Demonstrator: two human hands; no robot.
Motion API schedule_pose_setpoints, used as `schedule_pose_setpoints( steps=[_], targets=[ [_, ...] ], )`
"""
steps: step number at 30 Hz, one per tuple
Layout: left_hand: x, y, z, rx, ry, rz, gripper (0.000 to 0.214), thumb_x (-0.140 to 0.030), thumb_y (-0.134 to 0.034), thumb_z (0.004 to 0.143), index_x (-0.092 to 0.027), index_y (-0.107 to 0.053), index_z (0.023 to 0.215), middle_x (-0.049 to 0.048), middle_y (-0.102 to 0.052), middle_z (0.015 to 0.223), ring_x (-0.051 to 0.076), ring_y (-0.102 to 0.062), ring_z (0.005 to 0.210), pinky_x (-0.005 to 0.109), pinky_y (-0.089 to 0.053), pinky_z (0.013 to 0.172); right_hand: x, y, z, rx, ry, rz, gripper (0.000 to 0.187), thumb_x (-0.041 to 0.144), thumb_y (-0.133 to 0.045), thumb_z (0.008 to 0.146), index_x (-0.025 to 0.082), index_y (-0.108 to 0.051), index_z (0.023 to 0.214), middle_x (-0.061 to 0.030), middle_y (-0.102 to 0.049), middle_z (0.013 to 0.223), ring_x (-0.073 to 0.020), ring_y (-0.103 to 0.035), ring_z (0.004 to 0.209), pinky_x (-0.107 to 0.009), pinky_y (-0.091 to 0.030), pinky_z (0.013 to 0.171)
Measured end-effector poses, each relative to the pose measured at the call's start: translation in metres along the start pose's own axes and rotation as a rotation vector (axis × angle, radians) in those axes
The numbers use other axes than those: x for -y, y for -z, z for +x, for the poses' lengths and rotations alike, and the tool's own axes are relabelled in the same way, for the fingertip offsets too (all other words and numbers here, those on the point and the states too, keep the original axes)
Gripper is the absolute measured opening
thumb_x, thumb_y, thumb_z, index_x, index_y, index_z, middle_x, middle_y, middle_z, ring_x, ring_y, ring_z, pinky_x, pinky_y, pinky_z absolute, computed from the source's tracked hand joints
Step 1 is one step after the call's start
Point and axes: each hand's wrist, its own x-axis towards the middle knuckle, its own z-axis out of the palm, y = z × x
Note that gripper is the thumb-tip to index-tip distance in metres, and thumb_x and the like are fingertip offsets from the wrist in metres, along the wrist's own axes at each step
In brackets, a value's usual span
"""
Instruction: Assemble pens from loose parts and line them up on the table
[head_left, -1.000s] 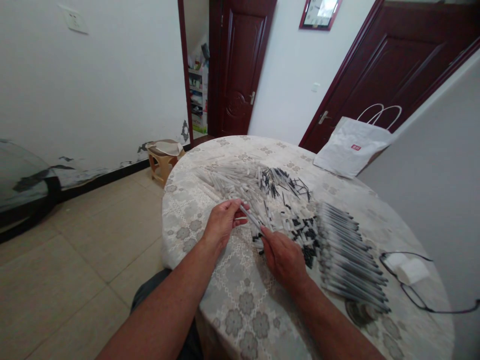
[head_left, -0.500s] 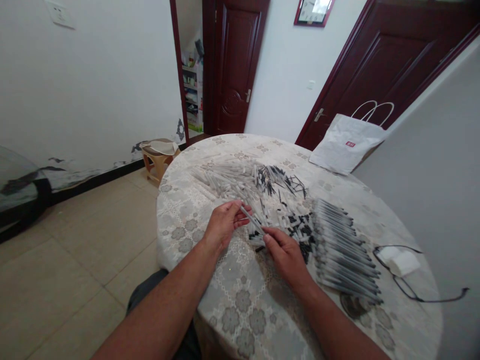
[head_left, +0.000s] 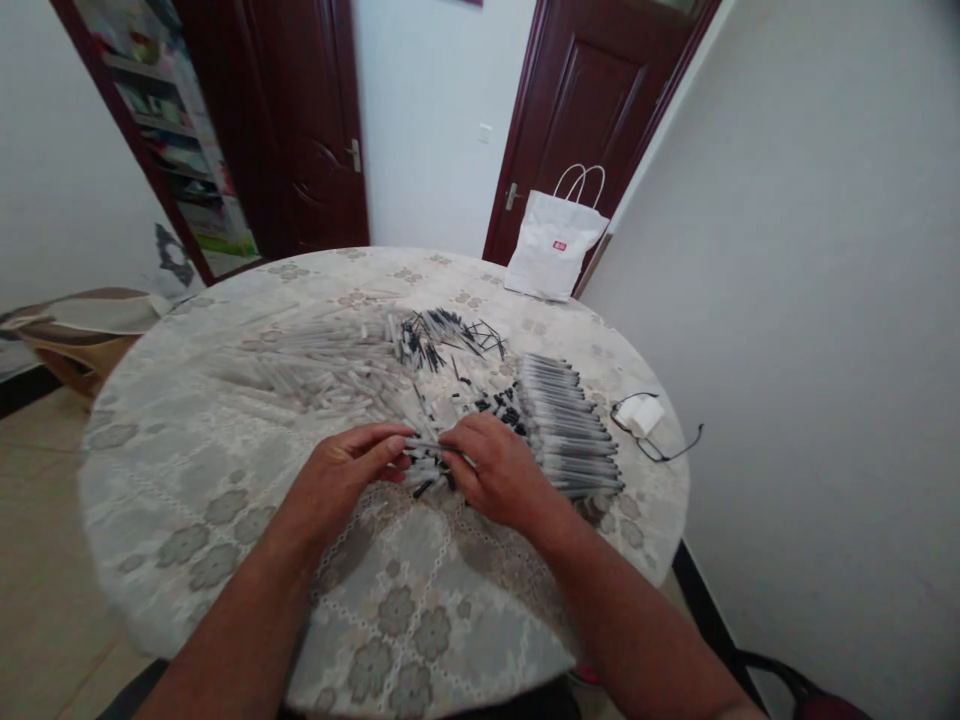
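Observation:
My left hand (head_left: 341, 478) and my right hand (head_left: 495, 470) meet over the round table (head_left: 225, 500), both pinching one clear pen barrel (head_left: 426, 446) between their fingertips. Under it lie loose small black and clear parts (head_left: 427, 475). A spread of clear pen barrels (head_left: 315, 365) lies beyond my left hand. Thin black refills (head_left: 442, 335) are piled further back. A neat row of assembled pens (head_left: 566, 425) lies just right of my right hand.
A white charger with black cable (head_left: 645, 420) sits near the table's right edge. A white paper bag (head_left: 555, 245) leans at the far side by a dark red door (head_left: 592, 110). A small stool (head_left: 75, 335) stands left on the floor. A white wall runs close on the right.
The camera swung right and tilted down. My hands came closer together, and both now hold the barrel horizontally near the table's front.

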Motion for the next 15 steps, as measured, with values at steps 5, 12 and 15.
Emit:
schedule_pose_setpoints(
  steps=[5,12,15],
  targets=[
    [0.001,-0.001,0.002,0.002,-0.022,0.079,0.034,-0.047,-0.079,0.074,-0.02,-0.079,0.094,0.0105,-0.077,0.093,0.023,-0.071,0.077,0.033,-0.059,0.068,-0.035,0.046,-0.008,0.047,-0.046,-0.177,0.012,0.022,-0.06,0.096,0.019,-0.072,0.098,-0.0069,-0.065,0.095,-0.0201,-0.057,0.094,-0.032,-0.045,0.088],
    [0.01,0.005,0.009,-0.165,0.007,-0.033,0.039,-0.049,-0.08,0.071,-0.017,-0.075,0.092,0.0109,-0.076,0.096,0.019,-0.067,0.072,0.03,-0.059,0.063,-0.12,0.088,-0.035,0.063,-0.37,-0.468,0.02,0.016,-0.06,0.091,0.019,-0.077,0.1,-0.0106,-0.07,0.097,-0.0224,-0.061,0.097,-0.033,-0.044,0.093],
    [0.007,0.009,0.011,-0.233,0.035,-0.08,0.039,-0.047,-0.081,0.069,-0.016,-0.074,0.091,0.0098,-0.075,0.096,0.017,-0.066,0.071,0.028,-0.058,0.061,-0.14,0.085,-0.041,0.117,-0.452,-0.519,0.021,0.017,-0.06,0.089,0.02,-0.079,0.099,-0.0114,-0.072,0.097,-0.0228,-0.063,0.095,-0.032,-0.044,0.091]
  ],
)
